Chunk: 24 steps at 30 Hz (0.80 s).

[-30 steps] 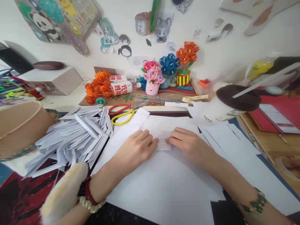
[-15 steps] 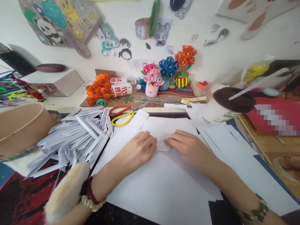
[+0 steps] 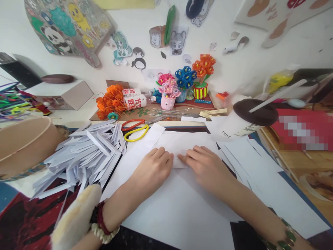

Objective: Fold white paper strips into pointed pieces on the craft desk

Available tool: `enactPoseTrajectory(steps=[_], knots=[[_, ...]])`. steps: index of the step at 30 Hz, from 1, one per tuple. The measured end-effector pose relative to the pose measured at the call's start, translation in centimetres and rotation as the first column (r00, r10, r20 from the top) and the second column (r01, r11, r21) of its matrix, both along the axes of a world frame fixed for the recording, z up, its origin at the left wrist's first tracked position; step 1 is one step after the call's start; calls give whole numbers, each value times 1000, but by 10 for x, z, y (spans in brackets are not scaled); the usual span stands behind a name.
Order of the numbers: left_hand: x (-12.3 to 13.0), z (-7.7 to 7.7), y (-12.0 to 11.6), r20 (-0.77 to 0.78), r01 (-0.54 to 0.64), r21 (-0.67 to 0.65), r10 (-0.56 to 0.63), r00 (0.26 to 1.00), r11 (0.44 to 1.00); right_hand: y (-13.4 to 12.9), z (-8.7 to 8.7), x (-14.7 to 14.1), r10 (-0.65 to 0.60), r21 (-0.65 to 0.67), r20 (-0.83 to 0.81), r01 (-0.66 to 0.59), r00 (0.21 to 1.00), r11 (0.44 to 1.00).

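Observation:
A small white piece of paper lies between my two hands on larger white sheets. My left hand is closed, its curled fingers at the paper's left side, and the thumb is mostly hidden. On the right side, my right hand has its fingers bent together, the index fingertip pressing on the paper. The paper's outline is partly covered by my fingers. Left of my left hand lies a heap of folded white paper strips.
Red- and yellow-handled scissors lie beyond my left hand. A lidded cup with a straw stands at the right, past loose white sheets. A round tan container is at far left. Beaded flower pots line the back.
My right hand has shifted slightly left, closer to my left hand, along the small paper. My left hand stays nearly in place. The view has tilted slightly.

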<state>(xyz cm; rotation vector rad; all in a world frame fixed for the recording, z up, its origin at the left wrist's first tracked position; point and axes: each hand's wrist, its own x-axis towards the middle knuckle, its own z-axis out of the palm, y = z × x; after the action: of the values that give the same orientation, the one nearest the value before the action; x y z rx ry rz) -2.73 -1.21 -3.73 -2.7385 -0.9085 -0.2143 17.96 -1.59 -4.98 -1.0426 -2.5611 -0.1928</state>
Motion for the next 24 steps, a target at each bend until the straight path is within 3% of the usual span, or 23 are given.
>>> enactPoseTrajectory(steps=[6,10,17,24], knots=[[-2,-1,1,57,-23,-73,27,998,997,1,1,2,-32,-138,-59,23,998,990],[3,-1,0,25,-42,-52,44,999,998,2,-1,6,-61,-198,-86,43,994,979],[5,1,1,28,-90,-99,93,995,991,4,2,-2,-92,-124,29,95,995,988],[4,0,-2,77,-181,-157,194,978,971,4,1,-6,-108,-61,37,110,993,992]])
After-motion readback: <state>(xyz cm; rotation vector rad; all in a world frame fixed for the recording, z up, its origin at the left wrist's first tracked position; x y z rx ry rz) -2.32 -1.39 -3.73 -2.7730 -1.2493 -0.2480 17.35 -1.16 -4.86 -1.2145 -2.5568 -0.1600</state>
